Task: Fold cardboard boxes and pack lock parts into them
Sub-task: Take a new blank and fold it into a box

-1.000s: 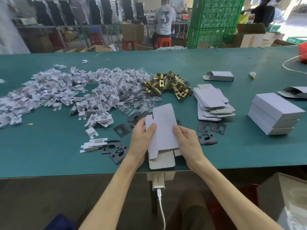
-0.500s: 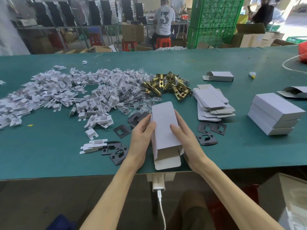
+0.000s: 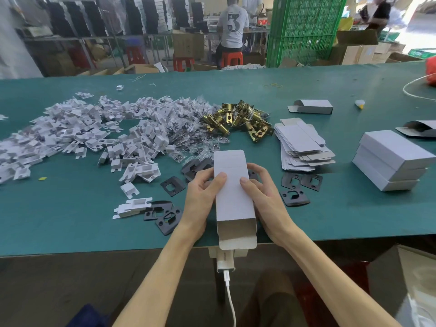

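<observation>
We log the cardboard box (image 3: 232,197) at 6 o'clock on the table (image 3: 70,220), open end facing us. Left hand (image 3: 200,199) and right hand (image 3: 266,197): each grip pinches its sides, thumbs on top.

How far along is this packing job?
Early to midway, I'd say. Done: a few closed boxes stacked on the right. In hand: the left hand and right hand hold a box opened into a tube, its near end open and empty. Left: a stack of flat blanks, a heap of brass latches and a big pile of white inserts.
</observation>
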Tool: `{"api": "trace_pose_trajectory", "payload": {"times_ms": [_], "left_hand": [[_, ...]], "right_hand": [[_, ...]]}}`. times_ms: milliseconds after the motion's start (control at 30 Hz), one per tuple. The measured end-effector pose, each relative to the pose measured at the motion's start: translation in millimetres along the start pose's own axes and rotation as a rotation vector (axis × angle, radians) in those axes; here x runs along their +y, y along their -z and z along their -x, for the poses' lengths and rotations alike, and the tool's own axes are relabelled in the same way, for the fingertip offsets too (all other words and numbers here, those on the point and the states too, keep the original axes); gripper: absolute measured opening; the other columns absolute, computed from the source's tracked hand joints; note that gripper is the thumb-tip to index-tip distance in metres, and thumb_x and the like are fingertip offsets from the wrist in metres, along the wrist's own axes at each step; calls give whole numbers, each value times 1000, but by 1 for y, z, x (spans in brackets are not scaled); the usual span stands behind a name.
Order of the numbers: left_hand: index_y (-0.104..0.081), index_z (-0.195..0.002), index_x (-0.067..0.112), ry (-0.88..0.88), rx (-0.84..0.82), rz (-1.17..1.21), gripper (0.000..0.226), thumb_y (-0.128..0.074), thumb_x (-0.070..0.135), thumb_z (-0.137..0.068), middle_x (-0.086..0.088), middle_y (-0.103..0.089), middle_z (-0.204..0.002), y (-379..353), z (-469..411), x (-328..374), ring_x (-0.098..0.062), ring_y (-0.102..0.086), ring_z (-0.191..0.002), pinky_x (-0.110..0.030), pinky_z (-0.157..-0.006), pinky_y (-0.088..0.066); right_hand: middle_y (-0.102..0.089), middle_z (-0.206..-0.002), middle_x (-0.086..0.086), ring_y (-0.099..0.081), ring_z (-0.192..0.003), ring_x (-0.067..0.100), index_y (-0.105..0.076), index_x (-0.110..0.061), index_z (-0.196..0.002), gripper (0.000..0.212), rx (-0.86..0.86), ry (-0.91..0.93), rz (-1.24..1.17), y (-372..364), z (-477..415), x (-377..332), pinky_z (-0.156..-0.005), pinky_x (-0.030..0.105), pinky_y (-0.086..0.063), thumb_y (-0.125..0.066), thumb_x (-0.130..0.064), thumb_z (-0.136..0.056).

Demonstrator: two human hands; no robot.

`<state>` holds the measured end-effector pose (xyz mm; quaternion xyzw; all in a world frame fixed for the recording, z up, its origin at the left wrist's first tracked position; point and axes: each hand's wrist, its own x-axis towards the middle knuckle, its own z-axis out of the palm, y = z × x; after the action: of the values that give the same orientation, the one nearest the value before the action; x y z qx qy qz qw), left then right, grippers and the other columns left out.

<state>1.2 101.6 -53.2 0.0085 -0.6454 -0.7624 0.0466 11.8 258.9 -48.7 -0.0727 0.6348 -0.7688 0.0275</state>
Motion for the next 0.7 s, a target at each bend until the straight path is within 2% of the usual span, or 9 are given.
{"api": "trace_pose_trajectory", "payload": {"times_ms": [100, 200, 300, 400, 467, 567, 700], "left_hand": [[-69, -128, 14, -4, -11, 17, 30, -70, 21, -99, -15, -67, -131, 0, 1, 1, -38, -69, -114, -61, -98, -56], [-69, -129, 17, -28, -4, 26, 34, -74, 23, -96, -11, -70, -128, 0, 2, 1, -39, -68, -114, -59, -97, -57], [-63, -139, 27, -64, -7, 36, 44, -72, 19, -97, 0, -73, -116, 0, 1, 0, -30, -71, -106, -49, -90, -62], [-61, -140, 42, -105, -37, -1, 49, -73, 21, -98, -4, -69, -111, 1, 0, 0, -21, -72, -96, -40, -83, -63], [-64, -137, 39, -107, -57, -17, 44, -73, 25, -96, -2, -70, -110, 2, 0, -1, -18, -71, -92, -38, -80, -63], [-66, -134, 32, -81, -68, -23, 37, -71, 23, -98, -11, -68, -120, 1, 0, -3, -19, -70, -93, -41, -82, -62], [-67, -133, 26, -50, -62, -18, 35, -71, 17, -99, -10, -70, -116, 1, 0, -2, -20, -69, -94, -45, -84, -60]], "right_hand": [[-75, -103, 10, -73, -95, 27, -50, -24, -132, 34, 24, -10, -1, 0, 1, 0, -82, 42, -60, -61, -26, -101], [-76, -104, 8, -73, -97, 28, -51, -22, -131, 34, 33, -18, 17, 1, 0, 2, -81, 41, -61, -63, -28, -100], [-75, -106, 7, -73, -97, 27, -52, -22, -130, 34, 40, -18, 26, 2, 0, 3, -78, 37, -61, -64, -28, -99], [-75, -108, 8, -73, -96, 26, -53, -22, -128, 30, 46, -17, 18, 2, 0, 4, -76, 37, -61, -63, -27, -100], [-74, -109, 11, -73, -95, 28, -55, -22, -126, 28, 48, -17, 7, 2, 0, 4, -80, 42, -61, -63, -27, -100], [-72, -111, 15, -72, -94, 28, -57, -22, -124, 24, 48, -19, -17, 3, 1, 2, -81, 44, -60, -62, -25, -100], [-73, -107, 17, -72, -91, 29, -59, -22, -123, 22, 38, -29, -45, 3, 1, 2, -80, 45, -59, -61, -23, -101]]}}
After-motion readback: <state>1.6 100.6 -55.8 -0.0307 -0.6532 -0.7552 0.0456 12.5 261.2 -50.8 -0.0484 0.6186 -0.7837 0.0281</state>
